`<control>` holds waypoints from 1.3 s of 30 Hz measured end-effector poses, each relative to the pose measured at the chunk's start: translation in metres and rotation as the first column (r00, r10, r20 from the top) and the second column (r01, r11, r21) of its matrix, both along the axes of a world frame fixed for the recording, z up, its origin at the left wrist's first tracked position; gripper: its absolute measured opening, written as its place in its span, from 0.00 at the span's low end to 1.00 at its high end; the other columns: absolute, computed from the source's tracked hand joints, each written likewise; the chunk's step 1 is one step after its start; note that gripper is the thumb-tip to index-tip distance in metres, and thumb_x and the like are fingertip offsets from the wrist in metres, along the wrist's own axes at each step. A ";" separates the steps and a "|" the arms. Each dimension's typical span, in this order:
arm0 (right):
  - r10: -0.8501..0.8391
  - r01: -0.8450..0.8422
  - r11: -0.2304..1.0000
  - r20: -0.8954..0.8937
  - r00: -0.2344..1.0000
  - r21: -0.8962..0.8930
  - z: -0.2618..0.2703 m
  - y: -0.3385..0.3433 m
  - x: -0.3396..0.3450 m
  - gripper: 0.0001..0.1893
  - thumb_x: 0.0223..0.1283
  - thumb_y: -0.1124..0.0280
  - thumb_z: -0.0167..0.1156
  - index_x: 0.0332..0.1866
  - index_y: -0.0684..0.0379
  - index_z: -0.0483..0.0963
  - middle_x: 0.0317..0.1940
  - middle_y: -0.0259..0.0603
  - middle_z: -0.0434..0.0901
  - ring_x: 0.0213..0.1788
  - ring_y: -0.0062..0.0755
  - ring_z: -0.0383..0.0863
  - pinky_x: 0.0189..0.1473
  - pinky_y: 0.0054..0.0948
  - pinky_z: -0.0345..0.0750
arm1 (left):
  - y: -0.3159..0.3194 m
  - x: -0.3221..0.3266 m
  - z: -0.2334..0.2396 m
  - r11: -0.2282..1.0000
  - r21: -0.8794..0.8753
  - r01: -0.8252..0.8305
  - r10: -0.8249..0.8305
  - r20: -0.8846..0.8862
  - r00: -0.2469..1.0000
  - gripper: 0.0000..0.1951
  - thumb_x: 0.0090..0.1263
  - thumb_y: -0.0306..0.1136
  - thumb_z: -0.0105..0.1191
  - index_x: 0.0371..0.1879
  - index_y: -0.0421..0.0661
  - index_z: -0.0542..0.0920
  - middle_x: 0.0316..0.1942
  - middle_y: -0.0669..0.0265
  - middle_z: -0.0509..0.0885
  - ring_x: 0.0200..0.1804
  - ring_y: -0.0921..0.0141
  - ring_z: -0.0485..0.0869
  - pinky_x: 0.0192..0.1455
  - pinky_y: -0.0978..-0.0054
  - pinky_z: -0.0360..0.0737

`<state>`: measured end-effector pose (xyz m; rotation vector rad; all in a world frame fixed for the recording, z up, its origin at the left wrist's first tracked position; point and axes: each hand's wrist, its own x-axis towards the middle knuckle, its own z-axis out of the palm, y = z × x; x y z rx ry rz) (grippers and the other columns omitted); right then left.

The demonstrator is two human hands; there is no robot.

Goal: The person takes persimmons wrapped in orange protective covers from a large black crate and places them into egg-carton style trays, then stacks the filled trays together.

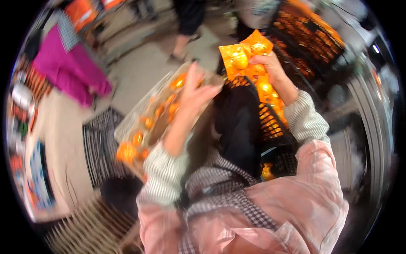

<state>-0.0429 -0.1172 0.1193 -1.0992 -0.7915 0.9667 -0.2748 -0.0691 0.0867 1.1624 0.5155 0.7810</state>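
Observation:
Several shiny orange packets (239, 60), each with a rounded bulge, are gripped in my right hand (269, 66). More of them hang below that hand over a black plastic crate (269, 127) that holds orange packets. My left hand (196, 92) is spread, fingers apart, over a cardboard box (127, 127). Inside the box are brown cup-shaped compartments with round orange items (148, 122) in some of them. An orange packet (127, 152) lies at the box's near left corner. Motion blurs both hands somewhat.
Black crates (304, 44) full of orange packets stand at upper right. A dark ribbed crate (103, 146) is on the floor at left. One person in magenta clothing (68, 63) is at upper left; another person's legs (188, 22) are at the top.

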 end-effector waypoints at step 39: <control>0.528 -0.675 0.735 -0.573 0.627 -0.061 -0.103 0.046 -0.139 0.17 0.50 0.71 0.51 0.45 0.64 0.62 0.23 0.42 0.69 0.08 0.19 0.58 0.08 0.13 0.59 | -0.028 -0.183 -0.030 0.831 0.553 -0.061 0.516 -0.724 0.459 0.23 0.38 0.36 0.67 0.32 0.40 0.73 0.31 0.53 0.78 0.35 0.60 0.79 0.35 0.70 0.74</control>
